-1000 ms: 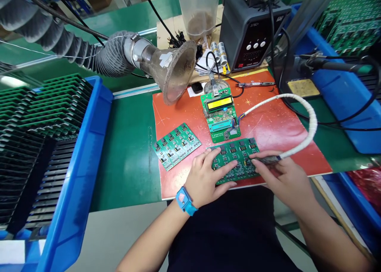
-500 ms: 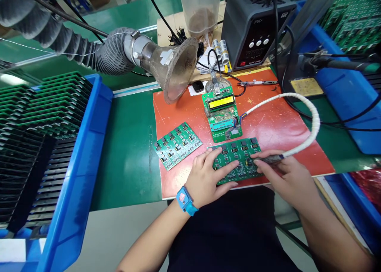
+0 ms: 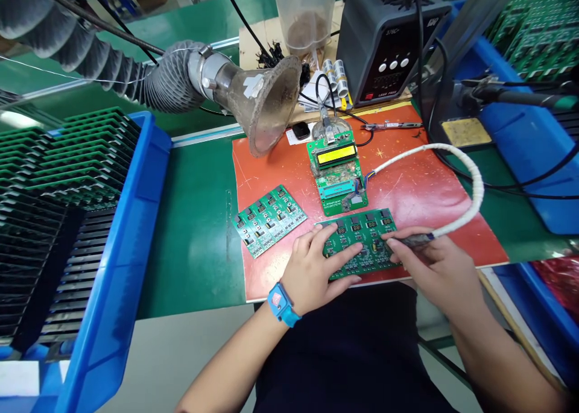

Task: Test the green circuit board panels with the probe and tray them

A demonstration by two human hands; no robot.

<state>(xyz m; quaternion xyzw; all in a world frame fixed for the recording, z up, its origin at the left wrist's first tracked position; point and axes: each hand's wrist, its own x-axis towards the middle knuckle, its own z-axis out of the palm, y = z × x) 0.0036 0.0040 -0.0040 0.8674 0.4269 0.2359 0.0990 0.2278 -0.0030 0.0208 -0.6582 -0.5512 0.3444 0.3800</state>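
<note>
Circuit board [image 3: 371,235] beneath left hand [image 3: 312,268] (splayed), right hand [image 3: 436,268] clamped on cabled probe [image 3: 415,240] at board's right end, contact unclear

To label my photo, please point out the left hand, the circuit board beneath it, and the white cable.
Left hand [image 3: 311,273]: head view, back of the hand.
Circuit board [image 3: 371,260]: head view, face right of centre.
White cable [image 3: 477,176]: head view, its right bend.

Upper right, the dark station [image 3: 393,42] reads "376C" and "LEAD FREE"; centre, the yellow-screened board [image 3: 332,208], "Program"; lower centre, digit displays [image 3: 356,227], "88".
</note>
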